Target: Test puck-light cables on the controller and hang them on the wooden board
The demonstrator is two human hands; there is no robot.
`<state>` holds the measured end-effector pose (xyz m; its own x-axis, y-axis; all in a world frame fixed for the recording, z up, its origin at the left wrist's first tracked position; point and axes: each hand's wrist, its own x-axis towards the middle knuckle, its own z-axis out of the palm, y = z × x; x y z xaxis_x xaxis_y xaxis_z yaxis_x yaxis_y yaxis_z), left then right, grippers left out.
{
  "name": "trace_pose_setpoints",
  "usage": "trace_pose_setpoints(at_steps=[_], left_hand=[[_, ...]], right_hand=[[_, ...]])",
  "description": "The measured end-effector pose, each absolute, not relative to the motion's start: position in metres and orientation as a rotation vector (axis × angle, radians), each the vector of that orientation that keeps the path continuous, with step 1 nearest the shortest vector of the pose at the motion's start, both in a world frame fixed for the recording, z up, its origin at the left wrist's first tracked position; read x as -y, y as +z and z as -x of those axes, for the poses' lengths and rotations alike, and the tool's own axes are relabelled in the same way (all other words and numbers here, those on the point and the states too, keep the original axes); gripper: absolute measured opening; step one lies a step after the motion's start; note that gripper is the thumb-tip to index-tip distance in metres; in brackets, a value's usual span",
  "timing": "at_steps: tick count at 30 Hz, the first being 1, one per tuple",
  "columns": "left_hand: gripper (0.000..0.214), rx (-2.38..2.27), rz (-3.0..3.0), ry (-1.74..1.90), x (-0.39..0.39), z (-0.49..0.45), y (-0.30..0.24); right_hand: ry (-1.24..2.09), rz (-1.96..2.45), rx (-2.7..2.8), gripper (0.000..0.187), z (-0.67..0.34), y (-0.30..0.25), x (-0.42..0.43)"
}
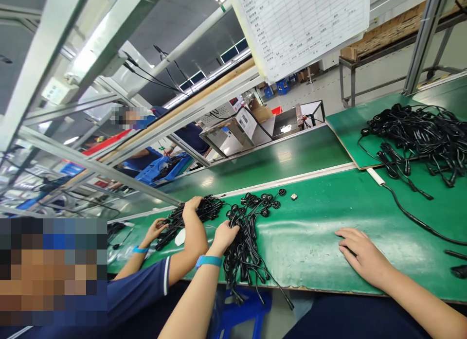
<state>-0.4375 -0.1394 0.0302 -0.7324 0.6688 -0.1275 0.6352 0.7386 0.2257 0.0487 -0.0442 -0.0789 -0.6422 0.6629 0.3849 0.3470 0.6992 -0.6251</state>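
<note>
My left hand (226, 235), with a blue band at its wrist, is closed on part of a bundle of black cables (246, 246). Round black ends of these cables (265, 211) lie towards the back of the green worktop (302, 232), and their thin ends hang over its front edge. To the right, my right hand (359, 251) rests on the worktop with its fingers apart and nothing in them. A small white piece (294, 197) lies just beyond the bundle.
On my left a co-worker's hands (193, 205) handle another pile of black cables (209, 208). A large cable heap (419, 134) sits on a green board (350, 139) at the right. A white connector with a black cord (375, 176) lies near it. Paper sheets (306, 27) hang overhead.
</note>
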Motion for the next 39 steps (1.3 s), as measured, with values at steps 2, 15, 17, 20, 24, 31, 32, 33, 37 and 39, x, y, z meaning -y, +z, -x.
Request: trace_pose_setpoints(at_steps=[2, 15, 17, 20, 24, 31, 32, 33, 37, 39], left_hand=[[0.008, -2.763, -1.065, 0.229, 0.138, 0.436, 0.034], [0.014, -2.631, -1.225, -0.009, 0.124, 0.418, 0.029], [0.023, -2.624, -1.259, -0.065, 0.125, 0.416, 0.026], [0.037, -2.61, -1.281, -0.123, 0.126, 0.41, 0.02], [0.04, -2.661, -1.308, -0.13, 0.131, 0.399, 0.016], [0.009, -2.59, -1.3, -0.058, 0.13, 0.41, 0.024], [0.008, -2.567, -1.288, -0.047, 0.127, 0.413, 0.024], [0.007, -2.555, -1.274, -0.034, 0.125, 0.416, 0.022], [0.008, -2.56, -1.185, 0.016, 0.116, 0.421, 0.015], [0.012, -2.548, -1.137, 0.033, 0.113, 0.421, 0.011]], right_hand=[[0.682, 0.767, 2.305, 0.026, -0.049, -0.079, 0.044], [0.672, 0.778, 2.295, 0.027, -0.049, -0.076, 0.044], [0.677, 0.777, 2.298, 0.027, -0.05, -0.076, 0.044], [0.687, 0.772, 2.299, 0.026, -0.05, -0.076, 0.043], [0.68, 0.769, 2.284, 0.025, -0.049, -0.074, 0.044], [0.682, 0.773, 2.298, 0.025, -0.049, -0.072, 0.045], [0.683, 0.773, 2.304, 0.024, -0.049, -0.073, 0.045], [0.683, 0.774, 2.309, 0.024, -0.049, -0.073, 0.044], [0.685, 0.776, 2.303, 0.023, -0.049, -0.073, 0.045], [0.685, 0.772, 2.295, 0.023, -0.049, -0.072, 0.045]])
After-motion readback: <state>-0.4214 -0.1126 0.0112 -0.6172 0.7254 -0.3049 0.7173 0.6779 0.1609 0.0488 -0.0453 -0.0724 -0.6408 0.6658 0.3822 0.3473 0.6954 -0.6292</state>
